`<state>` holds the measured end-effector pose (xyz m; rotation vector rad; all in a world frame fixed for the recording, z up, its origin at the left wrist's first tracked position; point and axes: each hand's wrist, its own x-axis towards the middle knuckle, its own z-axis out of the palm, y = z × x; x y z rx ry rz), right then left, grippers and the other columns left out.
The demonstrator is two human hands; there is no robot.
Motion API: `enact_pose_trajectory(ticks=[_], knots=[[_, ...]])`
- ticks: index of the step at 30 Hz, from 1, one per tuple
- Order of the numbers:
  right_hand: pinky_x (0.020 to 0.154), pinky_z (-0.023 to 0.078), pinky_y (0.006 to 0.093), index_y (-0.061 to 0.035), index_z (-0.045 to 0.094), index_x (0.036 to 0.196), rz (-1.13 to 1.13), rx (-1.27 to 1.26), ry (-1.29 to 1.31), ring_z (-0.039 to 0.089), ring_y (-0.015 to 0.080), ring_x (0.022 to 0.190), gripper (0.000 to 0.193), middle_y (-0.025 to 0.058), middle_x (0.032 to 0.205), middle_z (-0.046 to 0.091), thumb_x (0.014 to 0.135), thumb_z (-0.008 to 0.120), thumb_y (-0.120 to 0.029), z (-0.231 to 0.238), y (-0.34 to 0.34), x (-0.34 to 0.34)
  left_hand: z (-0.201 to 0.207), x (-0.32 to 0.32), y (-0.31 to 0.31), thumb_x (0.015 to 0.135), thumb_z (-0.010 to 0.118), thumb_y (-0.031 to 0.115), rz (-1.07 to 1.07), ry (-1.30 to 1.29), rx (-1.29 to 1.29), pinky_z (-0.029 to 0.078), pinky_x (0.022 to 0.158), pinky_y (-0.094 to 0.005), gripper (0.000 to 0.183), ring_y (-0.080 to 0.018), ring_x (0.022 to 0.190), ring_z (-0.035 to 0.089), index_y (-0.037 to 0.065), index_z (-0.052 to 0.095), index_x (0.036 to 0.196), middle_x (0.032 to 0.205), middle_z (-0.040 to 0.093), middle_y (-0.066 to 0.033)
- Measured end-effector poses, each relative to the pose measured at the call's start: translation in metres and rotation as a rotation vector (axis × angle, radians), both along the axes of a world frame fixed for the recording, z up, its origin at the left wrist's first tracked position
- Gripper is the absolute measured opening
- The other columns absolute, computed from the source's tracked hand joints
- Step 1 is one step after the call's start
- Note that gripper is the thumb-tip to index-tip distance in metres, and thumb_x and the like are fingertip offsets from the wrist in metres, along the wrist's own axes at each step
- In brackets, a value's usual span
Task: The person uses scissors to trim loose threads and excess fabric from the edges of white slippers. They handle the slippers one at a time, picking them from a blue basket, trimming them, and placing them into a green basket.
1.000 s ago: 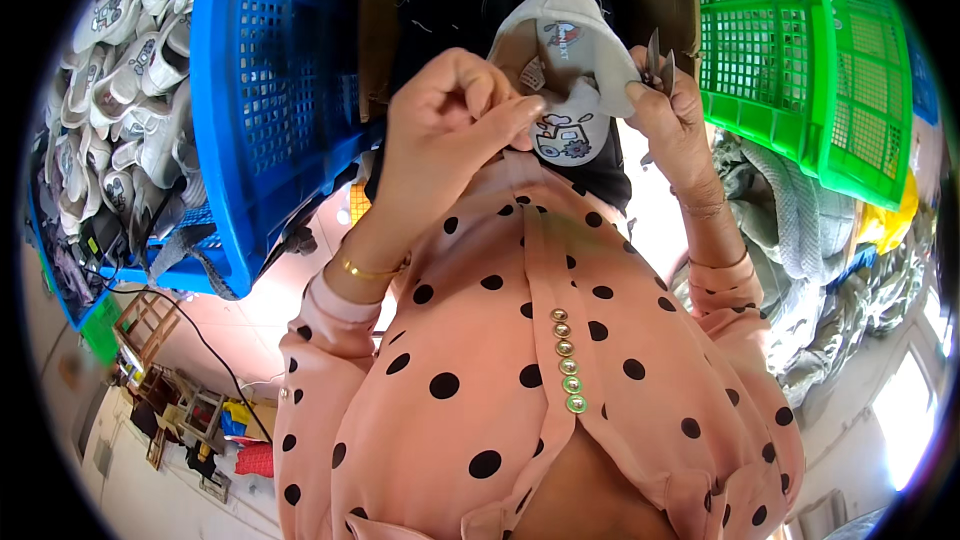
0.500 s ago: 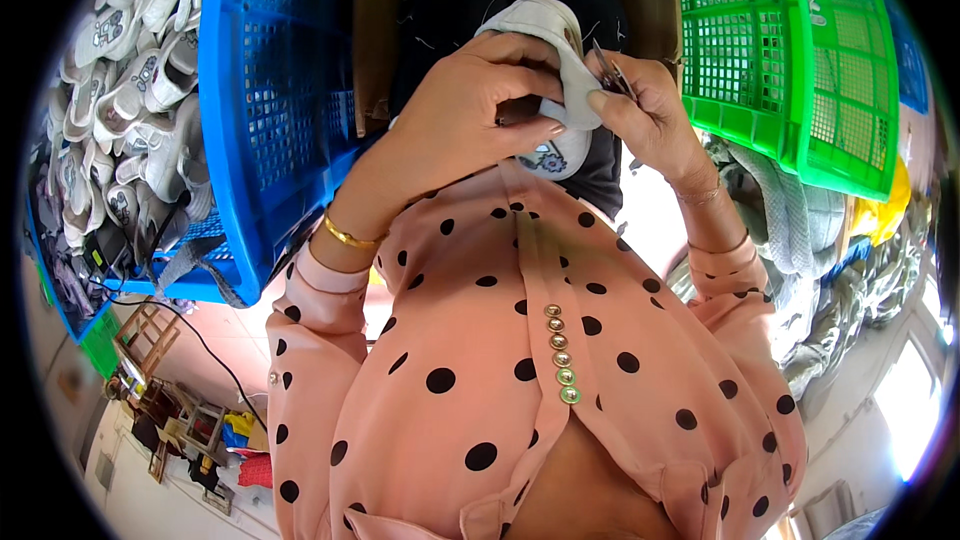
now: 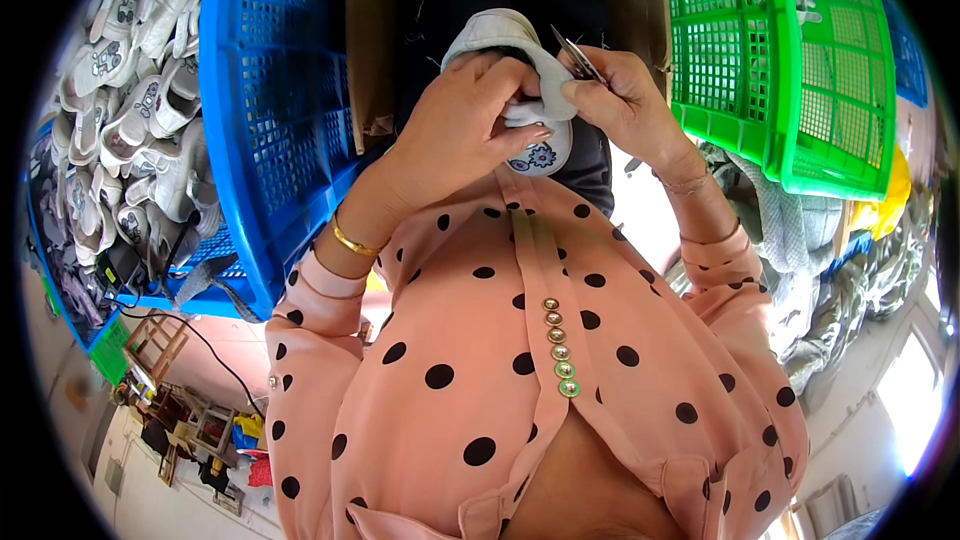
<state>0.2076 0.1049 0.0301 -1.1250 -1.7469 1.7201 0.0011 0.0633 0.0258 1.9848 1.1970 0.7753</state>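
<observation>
A pale off-white cloth shoe upper (image 3: 554, 100) with a blue gear print on its toe is held over my lap. My left hand (image 3: 462, 112) is closed around it, with some fingers tucked inside its opening. The thumb and fingers of my right hand (image 3: 628, 105) pinch the upper's right edge. Small metal thread snips (image 3: 580, 62) lie in that same hand, their pointed blades sticking up and away past the fingers. My right palm hides the rest of the snips.
A blue plastic crate (image 3: 285, 90) stands close on my left, with a heap of printed white shoes (image 3: 150, 120) beyond it. On the right are green crates (image 3: 735, 50) and grey fabric pieces (image 3: 790, 225). A black cable (image 3: 205, 340) hangs at lower left.
Both hands and the shoe upper have shifted slightly left. The snips have turned, so their blades now show more clearly. My grip on the upper stays.
</observation>
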Motion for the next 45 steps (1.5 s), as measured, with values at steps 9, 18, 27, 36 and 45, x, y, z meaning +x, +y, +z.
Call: enact_pose_trajectory(ticks=[9, 18, 27, 36, 45], knots=[[0.055, 0.037, 0.0195, 0.0007, 0.061, 0.092, -0.048, -0.062, 0.119, 0.041, 0.0024, 0.062, 0.015, -0.0054, 0.067, 0.047, 0.088, 0.051, -0.010, 0.024, 0.014, -0.004, 0.018, -0.002, 0.008, 0.075, 0.080, 0.011, 0.061, -0.048, -0.005, 0.050, 0.061, -0.0256, 0.026, -0.0155, 0.070, 0.062, 0.004, 0.064, 0.094, 0.086, 0.063, -0.0083], [0.049, 0.028, 0.0202, -0.0024, 0.058, 0.095, -0.118, -0.148, 0.312, 0.035, 0.0017, 0.055, 0.013, -0.0072, 0.065, 0.043, 0.096, 0.055, -0.015, 0.046, 0.029, -0.016, 0.034, 0.002, 0.011, 0.083, 0.069, 0.001, 0.219, -0.396, 0.006, 0.050, 0.060, -0.0244, 0.014, -0.0144, 0.069, 0.062, 0.001, 0.063, 0.096, 0.084, 0.062, -0.0083], [0.048, 0.027, 0.0205, -0.0029, 0.056, 0.101, -0.103, -0.163, 0.395, 0.033, 0.0021, 0.055, 0.013, -0.0077, 0.067, 0.039, 0.100, 0.054, -0.016, 0.053, 0.041, -0.026, 0.041, 0.012, 0.015, 0.082, 0.070, -0.001, 0.397, -0.694, 0.142, 0.051, 0.065, -0.0212, 0.019, -0.0153, 0.079, 0.062, 0.003, 0.065, 0.100, 0.102, 0.061, -0.0103], [0.051, 0.031, 0.0189, -0.0042, 0.056, 0.096, -0.111, -0.063, 0.381, 0.036, 0.0006, 0.059, 0.015, -0.0075, 0.068, 0.043, 0.100, 0.055, -0.018, 0.063, 0.032, -0.033, 0.048, 0.006, 0.020, 0.078, 0.075, 0.004, 0.328, -0.330, 0.286, 0.048, 0.078, -0.0281, 0.015, -0.0192, 0.089, 0.059, 0.006, 0.068, 0.092, 0.098, 0.063, -0.0071], [0.054, 0.037, 0.0192, -0.0030, 0.057, 0.091, -0.194, 0.061, 0.269, 0.042, 0.0018, 0.061, 0.020, -0.0050, 0.068, 0.047, 0.098, 0.056, -0.021, 0.061, 0.026, -0.029, 0.063, -0.016, 0.014, 0.084, 0.070, -0.001, 0.288, -0.813, -0.004, 0.050, 0.083, -0.0297, 0.028, -0.0171, 0.095, 0.061, -0.001, 0.056, 0.109, 0.104, 0.062, -0.0126]])
